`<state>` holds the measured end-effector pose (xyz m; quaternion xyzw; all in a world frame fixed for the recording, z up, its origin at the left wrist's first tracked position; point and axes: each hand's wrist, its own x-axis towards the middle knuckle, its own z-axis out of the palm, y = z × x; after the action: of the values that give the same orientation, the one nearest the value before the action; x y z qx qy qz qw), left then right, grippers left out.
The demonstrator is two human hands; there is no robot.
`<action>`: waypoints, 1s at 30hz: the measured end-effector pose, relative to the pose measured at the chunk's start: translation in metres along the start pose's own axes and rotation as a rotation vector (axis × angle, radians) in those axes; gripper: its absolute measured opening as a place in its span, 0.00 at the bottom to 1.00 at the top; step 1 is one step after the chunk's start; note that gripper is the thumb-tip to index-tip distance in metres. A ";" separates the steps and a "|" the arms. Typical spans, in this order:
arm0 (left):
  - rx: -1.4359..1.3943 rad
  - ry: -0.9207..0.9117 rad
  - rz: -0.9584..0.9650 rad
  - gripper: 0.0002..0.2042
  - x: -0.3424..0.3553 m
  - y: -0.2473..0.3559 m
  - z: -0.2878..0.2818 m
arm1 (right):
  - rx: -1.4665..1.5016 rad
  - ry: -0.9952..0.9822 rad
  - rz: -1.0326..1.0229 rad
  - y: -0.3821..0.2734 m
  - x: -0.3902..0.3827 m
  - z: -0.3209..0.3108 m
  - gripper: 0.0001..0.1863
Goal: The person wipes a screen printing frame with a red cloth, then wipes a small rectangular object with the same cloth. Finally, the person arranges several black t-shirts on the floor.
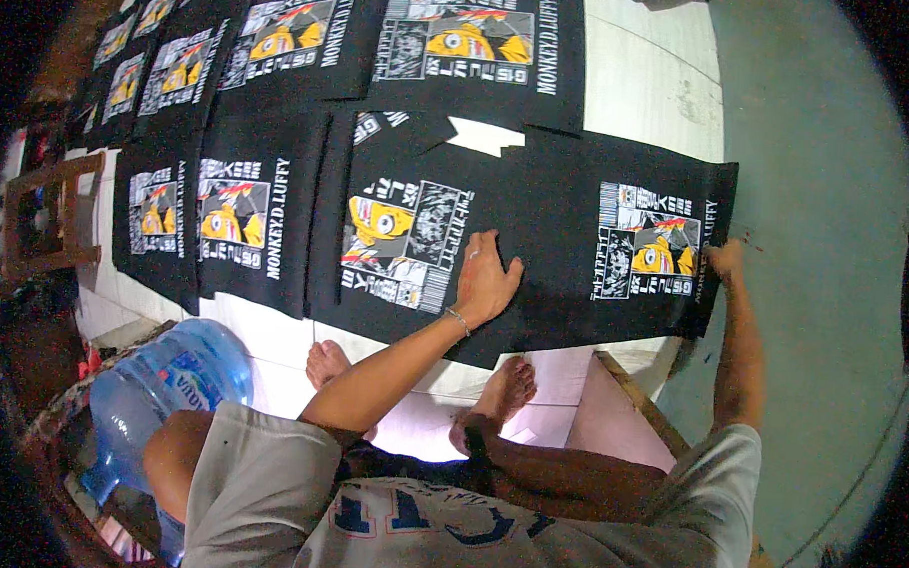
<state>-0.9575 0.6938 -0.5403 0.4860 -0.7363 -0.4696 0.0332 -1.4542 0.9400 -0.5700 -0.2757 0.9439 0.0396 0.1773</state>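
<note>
A black fabric panel [566, 258] with a yellow, white and grey cartoon print lies at the right end of the near row, reaching past the table's right edge. My right hand [726, 259] has its fingers closed on that panel's right edge. Palm down, my left hand [487, 285] rests with fingers spread on black fabric, beside the print of the neighbouring panel [401, 237]. That print is turned the other way round from those near it. The two panels lie close together, and I cannot tell exactly where they overlap under my left hand.
Several similar black panels [463, 44] cover the white table [651, 61] in rows. A blue plastic water jug [171, 384] stands at lower left, near a brown wooden frame [52, 210]. My bare feet are at the near edge. Greenish floor [804, 296] lies to the right.
</note>
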 end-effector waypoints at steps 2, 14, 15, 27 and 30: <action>-0.030 0.023 -0.046 0.31 0.000 -0.006 -0.009 | 0.417 -0.056 0.102 -0.033 -0.005 -0.020 0.12; -0.017 0.018 0.240 0.19 0.004 -0.020 -0.004 | 0.138 0.438 -0.036 -0.039 -0.009 -0.103 0.31; 0.186 0.084 0.478 0.19 -0.007 -0.028 -0.003 | 0.125 0.467 -0.039 -0.040 -0.013 -0.118 0.31; 0.545 -0.094 0.371 0.09 -0.030 -0.035 0.047 | 0.247 0.174 -0.028 0.041 0.023 -0.114 0.14; 0.499 -0.037 0.356 0.10 -0.023 -0.032 0.024 | 0.301 0.010 0.021 -0.004 0.024 -0.145 0.18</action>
<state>-0.9350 0.7240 -0.5675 0.3337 -0.9031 -0.2696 -0.0189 -1.5160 0.8997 -0.4431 -0.2362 0.9429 -0.1020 0.2115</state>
